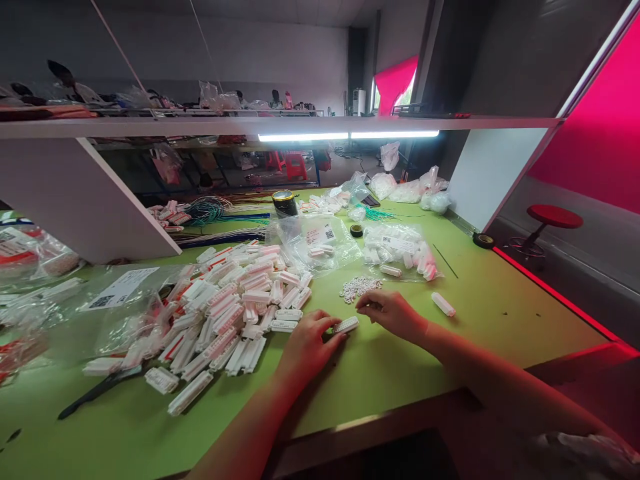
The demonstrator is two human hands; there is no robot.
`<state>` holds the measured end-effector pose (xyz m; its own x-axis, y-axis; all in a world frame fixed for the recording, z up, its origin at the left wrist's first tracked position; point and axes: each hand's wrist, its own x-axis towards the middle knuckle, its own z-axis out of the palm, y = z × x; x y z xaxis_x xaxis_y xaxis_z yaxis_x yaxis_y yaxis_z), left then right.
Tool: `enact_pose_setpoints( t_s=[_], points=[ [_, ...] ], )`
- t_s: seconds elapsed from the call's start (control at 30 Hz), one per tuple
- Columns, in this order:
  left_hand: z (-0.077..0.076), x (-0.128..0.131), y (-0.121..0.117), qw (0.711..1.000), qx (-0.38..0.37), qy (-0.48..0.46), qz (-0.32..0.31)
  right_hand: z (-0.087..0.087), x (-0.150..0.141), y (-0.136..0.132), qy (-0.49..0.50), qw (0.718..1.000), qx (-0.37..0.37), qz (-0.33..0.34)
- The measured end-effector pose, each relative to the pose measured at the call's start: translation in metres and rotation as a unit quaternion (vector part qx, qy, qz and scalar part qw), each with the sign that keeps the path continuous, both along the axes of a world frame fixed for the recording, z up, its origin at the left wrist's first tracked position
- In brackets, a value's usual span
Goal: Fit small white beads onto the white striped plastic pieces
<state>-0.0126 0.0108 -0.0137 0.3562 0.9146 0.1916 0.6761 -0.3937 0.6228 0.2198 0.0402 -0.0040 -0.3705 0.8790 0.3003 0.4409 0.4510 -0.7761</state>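
In my left hand a white plastic connector housing is pinched between thumb and fingers, low over the green table. My right hand hovers just to its right, fingers curled and tips together; whatever they hold, if anything, is too small to name. A small heap of tiny white parts lies just beyond both hands. Left of my left hand spreads a large pile of white connector housings. One single housing rests on the table beyond my right forearm.
A clear bag of housings lies behind the small heap, near a black tape roll. Scissors with a dark handle lie at left. Wire bundles sit under the shelf. A red stool stands right of the table.
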Motion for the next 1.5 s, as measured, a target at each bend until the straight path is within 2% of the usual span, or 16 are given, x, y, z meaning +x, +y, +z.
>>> enact_pose_setpoints(
  t_s=[0.17,0.37,0.53,0.7,0.83,1.23,1.37,1.43,1.5],
  points=[
    [0.001,0.002,-0.002,1.000,0.013,0.001,0.002,-0.002,-0.006,-0.004,-0.037,0.996,0.083,-0.001],
    [0.004,0.004,-0.005,1.000,0.016,0.005,-0.001,-0.010,-0.009,-0.004,-0.062,0.993,0.098,0.007],
    [0.007,0.006,-0.006,1.000,0.012,0.011,0.002,-0.014,-0.011,-0.006,-0.119,0.987,0.107,-0.005],
    [0.008,0.006,-0.006,1.000,0.004,0.002,0.003,-0.012,-0.015,-0.010,-0.208,0.967,0.149,-0.003],
    [0.008,0.006,-0.007,1.000,0.005,-0.001,0.008,-0.009,-0.015,-0.014,-0.243,0.953,0.178,0.026],
    [0.006,0.005,-0.007,1.000,-0.005,-0.023,0.014,-0.003,-0.012,-0.027,-0.199,0.959,0.194,0.060],
    [0.006,0.004,-0.005,1.000,-0.008,-0.024,0.009,-0.005,-0.010,-0.022,-0.155,0.974,0.154,0.060],
    [0.008,0.004,-0.005,1.000,-0.010,-0.024,0.009,-0.006,-0.004,-0.012,-0.103,0.986,0.124,0.042],
    [0.009,0.004,-0.005,1.000,-0.010,-0.022,0.008,-0.007,0.004,0.000,-0.075,0.990,0.117,-0.005]
  ],
)
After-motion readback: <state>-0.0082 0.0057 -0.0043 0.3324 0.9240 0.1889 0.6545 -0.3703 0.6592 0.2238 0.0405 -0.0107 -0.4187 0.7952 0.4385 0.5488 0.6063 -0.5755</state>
